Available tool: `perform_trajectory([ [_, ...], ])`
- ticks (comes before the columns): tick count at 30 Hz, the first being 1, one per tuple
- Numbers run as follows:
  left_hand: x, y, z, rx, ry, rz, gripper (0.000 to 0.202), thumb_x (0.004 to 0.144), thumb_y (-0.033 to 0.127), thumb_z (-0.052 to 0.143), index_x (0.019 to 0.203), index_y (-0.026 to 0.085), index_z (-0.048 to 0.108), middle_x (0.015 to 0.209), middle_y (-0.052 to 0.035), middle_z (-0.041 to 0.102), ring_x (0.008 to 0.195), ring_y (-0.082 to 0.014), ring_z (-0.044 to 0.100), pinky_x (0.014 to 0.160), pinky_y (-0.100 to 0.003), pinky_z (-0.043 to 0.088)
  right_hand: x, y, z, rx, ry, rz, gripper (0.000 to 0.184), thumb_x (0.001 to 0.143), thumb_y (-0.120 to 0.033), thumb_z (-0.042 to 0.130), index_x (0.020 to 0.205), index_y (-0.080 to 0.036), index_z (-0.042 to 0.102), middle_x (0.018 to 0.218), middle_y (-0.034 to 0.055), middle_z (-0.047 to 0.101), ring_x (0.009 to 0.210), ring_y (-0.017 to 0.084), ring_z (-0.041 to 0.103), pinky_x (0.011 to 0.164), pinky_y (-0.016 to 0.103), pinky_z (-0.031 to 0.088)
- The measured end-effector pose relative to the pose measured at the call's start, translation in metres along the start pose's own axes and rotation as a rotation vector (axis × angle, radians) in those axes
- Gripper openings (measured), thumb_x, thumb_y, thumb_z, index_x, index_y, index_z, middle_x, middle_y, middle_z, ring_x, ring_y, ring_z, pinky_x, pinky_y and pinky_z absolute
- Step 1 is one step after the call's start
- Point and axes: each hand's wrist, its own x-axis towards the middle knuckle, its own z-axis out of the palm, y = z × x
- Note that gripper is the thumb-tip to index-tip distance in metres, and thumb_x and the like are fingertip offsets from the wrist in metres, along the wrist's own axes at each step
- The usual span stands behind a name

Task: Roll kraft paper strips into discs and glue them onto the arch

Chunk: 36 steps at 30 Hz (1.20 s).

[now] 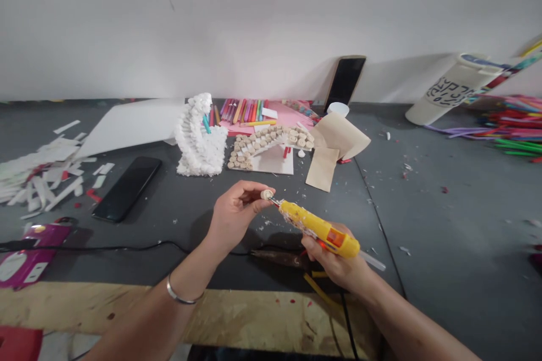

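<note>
Between the thumb and fingers of my left hand [235, 211] is a small cream paper roll [266, 194]. My right hand [334, 259] is wrapped round a yellow hot glue gun [317, 225], whose metal nozzle points left and meets the roll or sits right at it. A clear glue stick [373, 261] pokes out of the gun's back end. Beyond my hands stands a white base with an arched piece covered in beige paper rolls [271, 138]. To its left is a fluffy white model [201, 141] with a curved upright part.
Dark phones lie at left [127, 189] and lean on the wall [345, 82]. White paper strips [46, 175], beige paper pieces [339, 135], coloured pens [248, 111], a cup [455, 87] and pipe cleaners [519, 124] surround the work. A black cord [127, 248] crosses near pliers [282, 258].
</note>
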Motion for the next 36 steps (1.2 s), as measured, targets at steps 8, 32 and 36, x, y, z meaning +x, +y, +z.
perform_trajectory([
  [8, 0.0, 0.002, 0.0, -0.067, -0.008, -0.003, 0.023, 0.074, 0.033, 0.077, 0.088, 0.018, 0.067, 0.09, -0.0062, 0.076, 0.075, -0.0158, 0.071, 0.073, -0.029, 0.059, -0.001, 0.0, -0.001, 0.024, 0.033, 0.06, 0.038, 0.087, -0.039, 0.056, 0.055, -0.021, 0.048, 0.048, -0.0027, 0.048, 0.045, 0.009, 0.044, 0.044, 0.022, 0.036],
  [32, 0.007, -0.008, -0.005, -0.11, -0.026, -0.164, 0.031, 0.075, 0.035, 0.074, 0.098, 0.016, 0.065, 0.087, -0.0068, 0.074, 0.073, -0.0156, 0.069, 0.063, -0.024, 0.047, 0.008, -0.002, -0.027, -0.265, 0.338, -0.272, 0.014, 0.089, -0.033, 0.056, 0.082, -0.022, 0.056, 0.075, 0.0009, 0.058, 0.065, 0.014, 0.056, 0.061, 0.026, 0.044],
  [36, 0.01, -0.011, -0.01, 0.075, 0.049, -0.06, 0.028, 0.072, 0.036, 0.076, 0.09, 0.017, 0.063, 0.078, -0.0018, 0.07, 0.069, -0.0138, 0.065, 0.064, -0.025, 0.049, 0.01, -0.001, -0.056, -0.642, 0.33, -0.246, 0.028, 0.089, -0.043, 0.058, 0.074, -0.021, 0.048, 0.066, -0.0006, 0.05, 0.057, 0.014, 0.049, 0.054, 0.027, 0.036],
])
